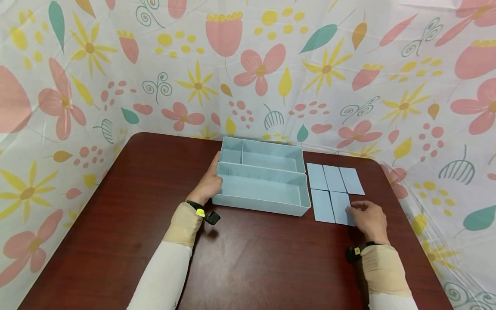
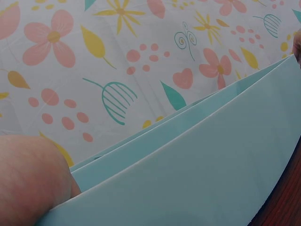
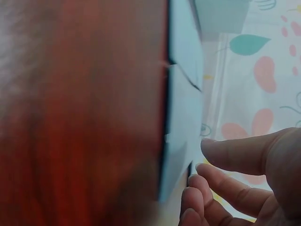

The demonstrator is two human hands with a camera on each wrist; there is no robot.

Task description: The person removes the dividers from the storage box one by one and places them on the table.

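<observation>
Two light blue trays (image 1: 257,206) stand together on the table, the rear one split by an upright divider (image 1: 242,152). My left hand (image 1: 207,186) rests against their left end, its index finger straight along the rear tray's side. In the left wrist view, part of that hand (image 2: 35,176) overlaps the tray rim; its other fingers are hidden. Several flat light blue panels (image 1: 322,206) lie in two rows right of the trays. At the front row's right panel (image 1: 340,208), my right hand (image 1: 370,219) has thumb and fingers apart at its right edge, gripping nothing visible.
The dark brown table (image 1: 271,258) reaches forward and left of the trays. Behind and on both sides hangs a flower-patterned cloth (image 1: 252,64), close to the rear tray. The table's right edge (image 1: 414,232) runs near the right hand.
</observation>
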